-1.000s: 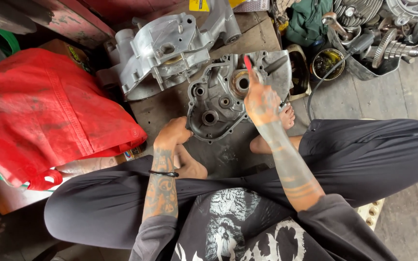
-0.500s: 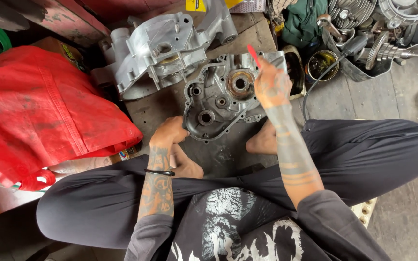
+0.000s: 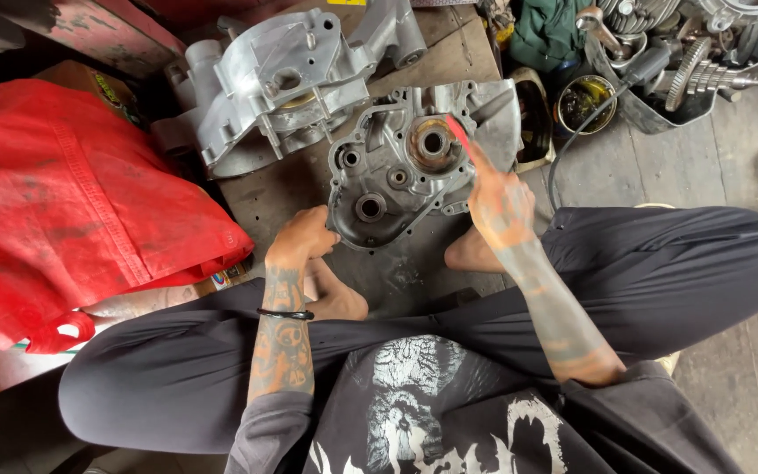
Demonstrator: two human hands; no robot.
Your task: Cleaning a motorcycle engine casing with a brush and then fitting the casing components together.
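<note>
A grey metal engine case half (image 3: 401, 167) lies flat on a worn wooden board (image 3: 396, 263) in front of my crossed legs. My left hand (image 3: 302, 239) grips its near left edge. My right hand (image 3: 500, 204) holds a thin red-handled tool (image 3: 458, 132) over the case's right side, its tip near the rusty round bearing hole (image 3: 432, 143).
A second, larger engine case half (image 3: 287, 83) lies behind, to the left. A red bag (image 3: 72, 202) fills the left side. At the back right are a small tin of dark liquid (image 3: 584, 102), a tray of gears and shafts (image 3: 686, 79) and a green cloth (image 3: 550, 31).
My right hand with the red tool has moved from the case's upper right edge down over the bearing hole. My left hand has stayed on the case's edge.
</note>
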